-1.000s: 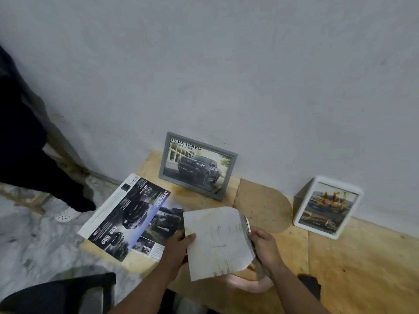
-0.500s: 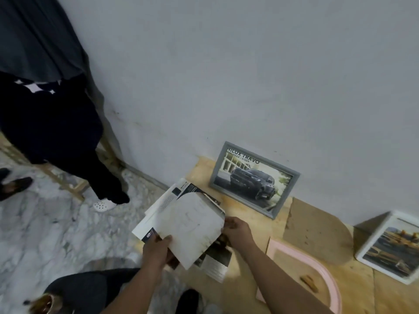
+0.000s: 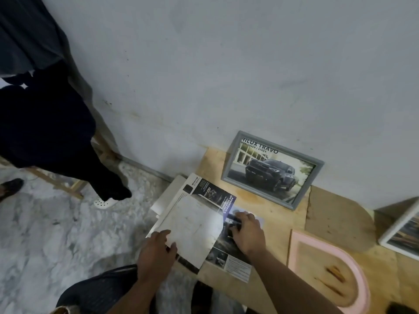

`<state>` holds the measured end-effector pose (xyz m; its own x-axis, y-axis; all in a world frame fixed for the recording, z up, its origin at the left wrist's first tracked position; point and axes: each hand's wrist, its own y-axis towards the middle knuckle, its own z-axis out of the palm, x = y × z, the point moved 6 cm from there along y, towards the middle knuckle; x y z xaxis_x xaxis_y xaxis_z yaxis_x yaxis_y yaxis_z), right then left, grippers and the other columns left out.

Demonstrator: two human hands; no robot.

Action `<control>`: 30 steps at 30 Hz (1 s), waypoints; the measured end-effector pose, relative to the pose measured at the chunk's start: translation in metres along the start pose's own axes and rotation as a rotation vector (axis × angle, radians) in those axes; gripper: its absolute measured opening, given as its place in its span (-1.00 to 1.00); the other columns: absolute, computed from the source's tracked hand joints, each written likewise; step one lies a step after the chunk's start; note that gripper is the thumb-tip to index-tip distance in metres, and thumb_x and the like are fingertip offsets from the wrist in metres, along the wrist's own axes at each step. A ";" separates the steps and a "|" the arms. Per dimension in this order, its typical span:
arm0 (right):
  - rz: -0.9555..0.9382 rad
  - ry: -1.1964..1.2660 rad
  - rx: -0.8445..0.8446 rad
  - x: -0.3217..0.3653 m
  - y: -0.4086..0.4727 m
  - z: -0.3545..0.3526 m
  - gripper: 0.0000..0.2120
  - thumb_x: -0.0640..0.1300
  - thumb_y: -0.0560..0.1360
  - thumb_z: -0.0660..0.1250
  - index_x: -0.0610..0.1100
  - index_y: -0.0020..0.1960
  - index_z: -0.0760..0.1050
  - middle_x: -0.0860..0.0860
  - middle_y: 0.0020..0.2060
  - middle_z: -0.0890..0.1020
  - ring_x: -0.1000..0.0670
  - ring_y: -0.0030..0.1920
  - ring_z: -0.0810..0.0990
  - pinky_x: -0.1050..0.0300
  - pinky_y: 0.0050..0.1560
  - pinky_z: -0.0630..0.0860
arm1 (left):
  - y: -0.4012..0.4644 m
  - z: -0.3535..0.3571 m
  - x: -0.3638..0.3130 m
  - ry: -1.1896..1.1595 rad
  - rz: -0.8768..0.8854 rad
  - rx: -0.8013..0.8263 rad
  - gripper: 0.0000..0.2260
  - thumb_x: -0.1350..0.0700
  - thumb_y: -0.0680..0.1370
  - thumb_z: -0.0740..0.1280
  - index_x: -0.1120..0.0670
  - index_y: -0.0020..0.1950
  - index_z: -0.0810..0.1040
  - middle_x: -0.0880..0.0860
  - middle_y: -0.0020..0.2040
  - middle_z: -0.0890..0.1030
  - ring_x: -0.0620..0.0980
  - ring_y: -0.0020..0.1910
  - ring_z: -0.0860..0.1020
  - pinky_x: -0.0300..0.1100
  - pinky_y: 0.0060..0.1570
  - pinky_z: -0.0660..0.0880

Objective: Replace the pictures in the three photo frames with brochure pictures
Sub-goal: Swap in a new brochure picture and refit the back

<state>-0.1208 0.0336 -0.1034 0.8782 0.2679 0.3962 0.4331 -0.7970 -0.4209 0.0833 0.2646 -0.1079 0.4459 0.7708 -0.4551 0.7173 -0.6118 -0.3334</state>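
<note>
Head view: brochure (image 3: 205,225) lengthwise toward wall (image 3: 226,64)

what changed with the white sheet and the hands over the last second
The white sheet went from held up over the pink frame leftward, down onto the brochure. Left hand still grips it; right hand now presses the brochure. Grey frame unchanged.

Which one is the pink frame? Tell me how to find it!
Start at the grey frame with the truck picture, leaning on the wall. Look down and right across the wooden board. The pink frame lies flat there, rounded at one end and with no picture in it, unlike the others.
</note>
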 end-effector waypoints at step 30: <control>0.061 -0.204 0.180 -0.052 -0.012 -0.004 0.06 0.30 0.34 0.47 0.17 0.62 -0.08 -0.07 0.54 0.12 -0.20 0.51 0.18 -0.28 0.44 0.29 | 0.013 0.047 -0.019 0.618 0.324 0.365 -0.29 -0.25 0.25 0.52 -0.03 0.36 0.57 0.17 0.46 0.50 0.28 0.34 0.56 0.22 -0.01 0.62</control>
<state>-0.1721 0.0273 -0.1158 0.9185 0.3407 0.2005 0.3913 -0.7108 -0.5846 0.0597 0.2337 -0.1423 0.8964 0.4378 -0.0695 0.3277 -0.7600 -0.5612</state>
